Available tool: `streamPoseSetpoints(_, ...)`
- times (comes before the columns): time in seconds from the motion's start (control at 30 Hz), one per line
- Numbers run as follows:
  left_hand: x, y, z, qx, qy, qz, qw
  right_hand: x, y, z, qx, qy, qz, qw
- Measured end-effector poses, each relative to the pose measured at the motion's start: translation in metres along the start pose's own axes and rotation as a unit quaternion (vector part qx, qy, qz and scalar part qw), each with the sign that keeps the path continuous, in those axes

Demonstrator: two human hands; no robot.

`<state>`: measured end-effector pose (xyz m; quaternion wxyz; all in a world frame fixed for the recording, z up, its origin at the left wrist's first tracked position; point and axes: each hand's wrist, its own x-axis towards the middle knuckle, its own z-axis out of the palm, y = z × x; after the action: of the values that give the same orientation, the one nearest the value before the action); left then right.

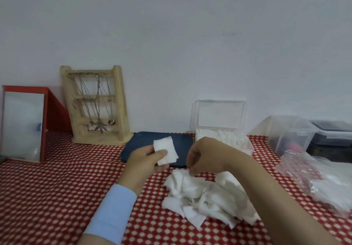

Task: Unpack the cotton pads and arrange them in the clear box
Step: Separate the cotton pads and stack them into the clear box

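A loose heap of white cotton pads (205,195) lies on the red dotted cloth in front of me. My left hand (144,161) holds a small stack of square pads (165,150) upright, thumb pressed on their front. My right hand (205,156) hovers over the top edge of the heap with curled fingertips touching a pad; whether it pinches one is unclear. The clear box (245,145) stands behind my right hand with its lid raised against the wall, and a row of pads stands on edge inside it.
A dark blue tray (133,145) lies behind my hands. A wooden jewellery stand (95,105) and a red-framed mirror (22,123) stand at the left. At the right lie the crumpled clear packaging (316,180) and more plastic containers (291,132).
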<state>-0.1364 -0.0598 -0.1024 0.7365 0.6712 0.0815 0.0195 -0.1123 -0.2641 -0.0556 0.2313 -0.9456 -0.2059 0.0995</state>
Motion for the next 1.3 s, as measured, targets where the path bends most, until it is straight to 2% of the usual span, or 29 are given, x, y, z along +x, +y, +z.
streamPoseSetpoints(0.07,-0.006,-0.003,0.0,-0.032,0.001,-0.012,0.999,-0.002,-0.003,0.005,-0.029,-0.073,0.024,0.997)
streamPoseSetpoints(0.13,-0.01,-0.004,0.003,-0.058,0.001,-0.019,0.998,-0.003,-0.004,0.009,-0.065,-0.105,0.041,0.992)
streamPoseSetpoints(0.33,-0.018,-0.01,0.002,-0.074,0.031,-0.018,0.997,-0.002,-0.001,0.006,-0.07,-0.08,0.037,0.994)
streamPoseSetpoints(0.63,-0.02,-0.013,0.004,-0.08,0.045,-0.016,0.996,-0.003,0.003,0.01,-0.046,-0.135,0.034,0.989)
streamPoseSetpoints(0.77,-0.018,-0.013,0.004,-0.091,0.038,-0.028,0.995,-0.004,0.009,-0.002,-0.015,-0.09,0.014,0.996)
streamPoseSetpoints(0.9,-0.016,-0.013,0.005,-0.078,0.034,-0.025,0.996,-0.007,0.015,-0.016,0.088,-0.007,0.011,0.996)
streamPoseSetpoints(0.97,-0.016,-0.014,0.005,-0.068,0.035,-0.017,0.997,-0.01,0.012,-0.021,0.168,0.029,0.007,0.985)
streamPoseSetpoints(1.1,-0.018,-0.012,0.007,-0.104,0.001,-0.02,0.994,-0.011,-0.007,-0.02,0.335,0.06,0.005,0.94)
streamPoseSetpoints(1.3,-0.022,-0.01,0.01,-0.129,-0.078,-0.039,0.988,-0.008,-0.028,0.003,0.275,0.082,0.041,0.957)
